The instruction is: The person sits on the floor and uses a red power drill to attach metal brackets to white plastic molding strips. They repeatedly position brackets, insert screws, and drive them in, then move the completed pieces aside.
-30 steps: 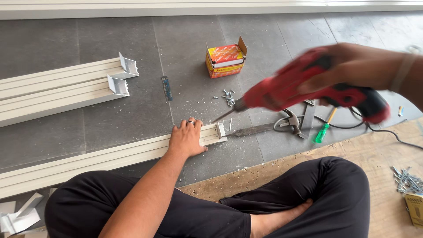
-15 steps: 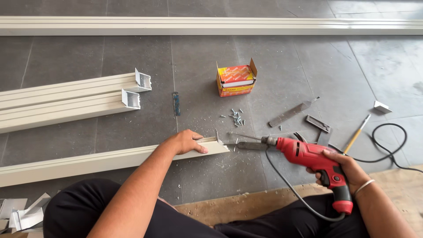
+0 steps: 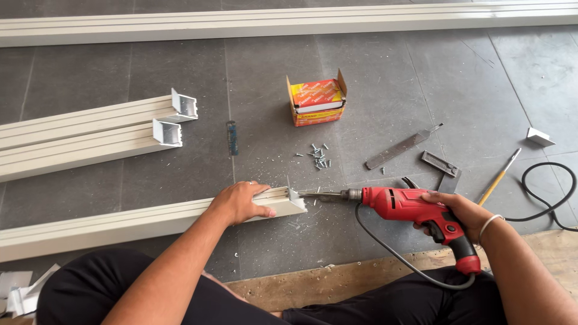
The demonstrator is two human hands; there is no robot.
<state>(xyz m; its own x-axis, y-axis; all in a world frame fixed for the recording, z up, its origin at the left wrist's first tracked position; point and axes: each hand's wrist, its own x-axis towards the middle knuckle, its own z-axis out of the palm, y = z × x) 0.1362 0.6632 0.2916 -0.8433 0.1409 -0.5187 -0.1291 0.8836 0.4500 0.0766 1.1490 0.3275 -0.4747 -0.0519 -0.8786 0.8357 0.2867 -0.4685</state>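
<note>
**Drill brought level with the profile end**

The red electric drill [image 3: 415, 207], which a second ago was raised above the floor and half a second ago was being lowered, is now held horizontally, its bit presented to the open end of the white profile [image 3: 150, 219]. Alignment is therefore judged complete. The drill grip is clenched in the right hand [image 3: 460, 210]. The profile lies on the grey floor [image 3: 391, 72] and is pressed down near its end by the left hand [image 3: 241, 201], which is closed over it. Loose screws [image 3: 318, 155] lie just beyond.
</note>
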